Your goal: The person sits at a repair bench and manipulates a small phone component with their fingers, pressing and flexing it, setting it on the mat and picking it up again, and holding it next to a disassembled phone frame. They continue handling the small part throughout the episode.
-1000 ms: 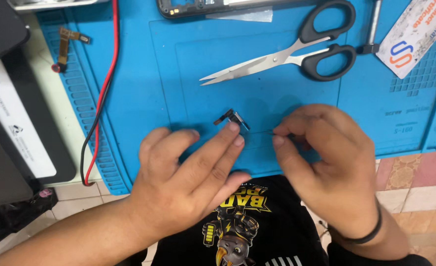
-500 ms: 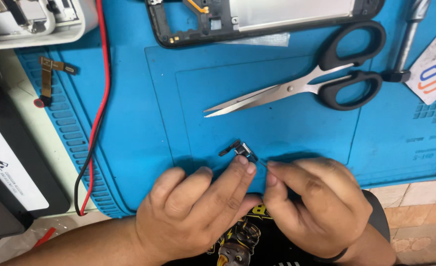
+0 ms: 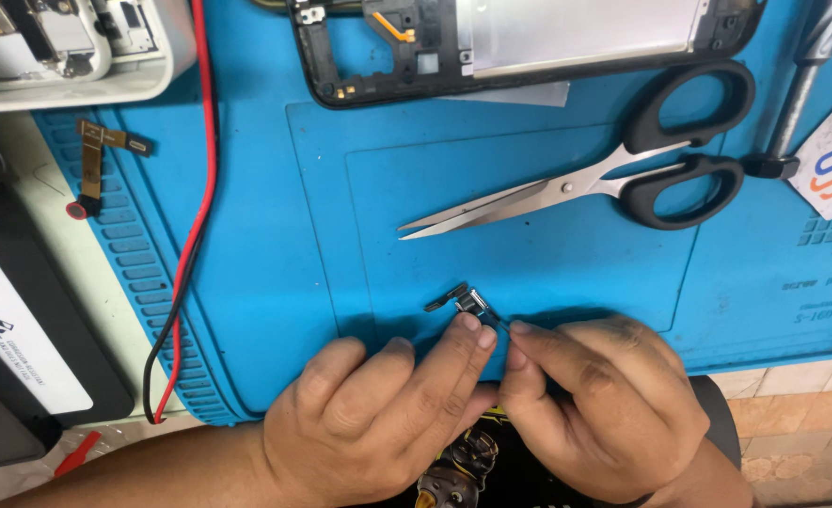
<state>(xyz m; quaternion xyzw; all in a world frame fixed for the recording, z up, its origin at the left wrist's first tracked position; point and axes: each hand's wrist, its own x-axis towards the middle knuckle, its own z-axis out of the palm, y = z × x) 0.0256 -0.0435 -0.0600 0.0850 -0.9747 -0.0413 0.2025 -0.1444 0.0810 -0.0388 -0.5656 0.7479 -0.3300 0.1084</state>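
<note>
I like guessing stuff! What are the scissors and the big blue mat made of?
Scissors: the blades look like bare polished metal, silvery and reflecting light; the handle loops look like smooth black plastic. Blue mat: probably soft rubber or silicone, judging by its matte surface and moulded ridges and lines, though the picture cannot confirm it.

Your hands, left hand [image 3: 378, 423] and right hand [image 3: 604, 414], meet at the mat's [image 3: 275, 235] near edge, pinching a small part [image 3: 467, 303]. Behind it lie the scissors [image 3: 613, 179]; farther back, the phone frame [image 3: 519, 42]. A cable [image 3: 195, 188] runs down the left.
</note>
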